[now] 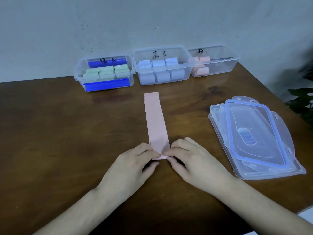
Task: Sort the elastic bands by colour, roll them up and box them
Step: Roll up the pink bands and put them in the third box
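A pink elastic band point(155, 121) lies flat on the brown table point(59, 133), stretched out away from me. My left hand point(135, 165) and my right hand point(191, 160) pinch its near end, which is folded over into a small first turn. At the back stand three clear boxes: the left box point(79, 77) holds green rolls point(101, 72), the middle box point(188, 65) holds blue rolls point(162, 69), and the right box point(225, 65) holds a few pink rolls point(201, 66).
Several clear lids point(254, 138) with blue seals lie stacked at the right of the table. Dark plant leaves point(303, 102) reach in past the table's right edge. A pale wall point(135, 22) rises directly behind the boxes.
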`<action>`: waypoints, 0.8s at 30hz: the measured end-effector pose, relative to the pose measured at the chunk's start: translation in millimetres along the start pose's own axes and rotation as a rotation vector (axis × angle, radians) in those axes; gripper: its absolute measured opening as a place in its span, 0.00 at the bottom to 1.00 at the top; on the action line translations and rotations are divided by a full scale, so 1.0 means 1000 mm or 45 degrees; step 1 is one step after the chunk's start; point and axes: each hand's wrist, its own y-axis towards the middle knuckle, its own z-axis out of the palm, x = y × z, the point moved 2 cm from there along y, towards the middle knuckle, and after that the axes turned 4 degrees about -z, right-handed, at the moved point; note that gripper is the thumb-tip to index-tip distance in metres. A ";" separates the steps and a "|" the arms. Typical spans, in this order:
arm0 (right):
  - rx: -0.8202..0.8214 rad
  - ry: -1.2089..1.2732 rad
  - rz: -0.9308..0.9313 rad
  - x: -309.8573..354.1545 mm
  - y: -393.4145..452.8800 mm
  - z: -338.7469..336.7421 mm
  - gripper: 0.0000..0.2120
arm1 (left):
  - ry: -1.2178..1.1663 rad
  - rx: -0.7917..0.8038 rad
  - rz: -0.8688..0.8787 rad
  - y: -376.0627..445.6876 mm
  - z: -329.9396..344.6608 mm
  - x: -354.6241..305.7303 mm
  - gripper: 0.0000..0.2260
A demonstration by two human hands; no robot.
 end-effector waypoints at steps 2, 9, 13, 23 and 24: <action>-0.005 -0.017 0.008 0.001 0.002 -0.001 0.11 | 0.031 0.009 0.013 0.001 0.001 0.003 0.07; -0.007 -0.072 -0.002 -0.001 0.005 0.003 0.09 | 0.035 0.067 -0.073 0.010 -0.001 0.006 0.09; 0.013 -0.081 -0.008 -0.004 0.009 0.002 0.10 | 0.040 0.036 -0.018 0.010 -0.002 0.005 0.08; -0.028 -0.078 0.024 -0.007 0.011 0.005 0.12 | 0.097 0.040 -0.069 0.019 -0.002 0.009 0.08; -0.022 -0.082 0.026 -0.007 0.012 0.005 0.12 | 0.099 0.028 -0.051 0.020 -0.003 0.008 0.08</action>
